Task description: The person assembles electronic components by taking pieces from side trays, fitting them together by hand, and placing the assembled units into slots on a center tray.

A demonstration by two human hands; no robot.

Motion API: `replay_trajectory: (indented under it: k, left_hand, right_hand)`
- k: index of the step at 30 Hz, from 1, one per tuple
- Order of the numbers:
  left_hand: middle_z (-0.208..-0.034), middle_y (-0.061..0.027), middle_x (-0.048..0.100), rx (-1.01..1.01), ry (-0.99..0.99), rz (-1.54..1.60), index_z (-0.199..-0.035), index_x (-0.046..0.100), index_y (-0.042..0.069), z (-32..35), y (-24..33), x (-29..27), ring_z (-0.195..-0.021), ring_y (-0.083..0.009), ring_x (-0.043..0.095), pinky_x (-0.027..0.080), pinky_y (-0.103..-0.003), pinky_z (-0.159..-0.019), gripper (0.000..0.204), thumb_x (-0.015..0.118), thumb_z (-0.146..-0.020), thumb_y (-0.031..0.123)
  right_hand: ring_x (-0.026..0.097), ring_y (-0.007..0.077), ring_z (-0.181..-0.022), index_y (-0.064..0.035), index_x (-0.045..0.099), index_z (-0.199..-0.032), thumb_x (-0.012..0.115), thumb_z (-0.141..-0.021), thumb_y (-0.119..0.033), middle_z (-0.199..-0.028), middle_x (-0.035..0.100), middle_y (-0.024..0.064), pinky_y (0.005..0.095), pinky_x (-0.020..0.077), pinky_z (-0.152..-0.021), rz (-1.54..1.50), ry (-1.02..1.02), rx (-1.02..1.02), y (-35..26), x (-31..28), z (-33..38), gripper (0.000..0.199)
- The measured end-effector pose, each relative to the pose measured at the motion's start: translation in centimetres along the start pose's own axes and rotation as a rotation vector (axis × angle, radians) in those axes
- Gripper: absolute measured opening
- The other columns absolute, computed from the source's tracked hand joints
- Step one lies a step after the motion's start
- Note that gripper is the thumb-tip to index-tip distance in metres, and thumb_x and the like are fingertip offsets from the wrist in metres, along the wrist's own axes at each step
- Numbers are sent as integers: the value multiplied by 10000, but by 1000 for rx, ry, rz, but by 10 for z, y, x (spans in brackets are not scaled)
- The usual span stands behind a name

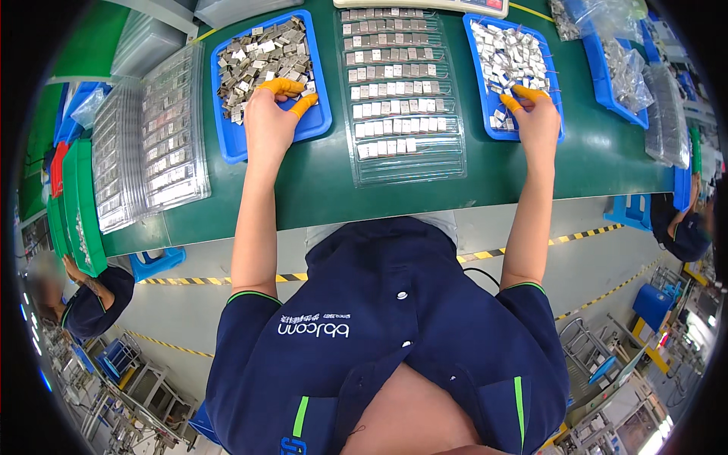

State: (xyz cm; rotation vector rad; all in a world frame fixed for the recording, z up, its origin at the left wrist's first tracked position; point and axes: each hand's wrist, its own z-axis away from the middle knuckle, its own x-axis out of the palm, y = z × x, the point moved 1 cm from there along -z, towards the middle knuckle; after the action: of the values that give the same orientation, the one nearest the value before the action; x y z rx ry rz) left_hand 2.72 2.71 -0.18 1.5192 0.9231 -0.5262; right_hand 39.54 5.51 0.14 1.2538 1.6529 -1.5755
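Note:
My left hand (277,114), with yellow finger cots on thumb and fingers, reaches over the blue tray (233,144) on the left. Its thumb and forefinger are apart beside a heap of small silvery metal connector pieces (262,57). Over the blue tray (498,133) on the right, my right hand (535,117) holds its capped thumb and forefinger apart, near small white-and-metal pieces (508,57). Whether either hand's fingertips touch a piece is too small to tell. Between my hands lies a clear plastic blister tray (409,168), its rows filled with pieces and its nearest row partly filled.
Stacked clear blister trays (178,189) with pieces stand at the left. Another blue tray (607,91) with bagged parts is at the right. A white device (455,4) sits at the far edge. Co-workers (98,303) are at both sides; the green table's edge (334,220) runs before me.

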Motion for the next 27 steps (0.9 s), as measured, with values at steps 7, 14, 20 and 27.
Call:
replay_trajectory:
  k: [7,14,20,27]
  left_hand:
    - [-852,-94,660,-179,-47,353,-923,642,-24,5,-2,-4,-717,-128,620,488,-235,-683,225,700,-719,51]
    - [-911,-124,647,-211,-252,1066,-951,611,-63,28,42,-8,-850,-182,635,504,-249,-758,215,661,-745,-29]
    - [-916,-152,637,-226,-337,1436,-951,604,-74,48,61,18,-842,-234,644,522,-295,-778,227,661,-732,-62]
    - [-915,-161,640,-319,-294,1400,-963,608,-87,63,60,21,-845,-226,644,523,-303,-801,247,661,-722,-78]
  right_hand:
    - [622,245,-744,-31,667,-905,662,-735,-79,-802,656,117,332,474,-672,79,0,-7,-7,0,1,176]
    - [605,147,-884,28,622,-1027,593,-823,-7,-991,641,99,241,465,-802,-833,-68,-166,-70,-9,38,209]
    - [599,124,-875,3,645,-988,624,-781,17,-954,648,70,246,476,-811,-1231,-435,-48,-129,5,72,208]
    - [638,164,-761,-25,680,-902,649,-741,3,-866,669,89,248,492,-698,-809,-301,-310,-119,2,75,166]
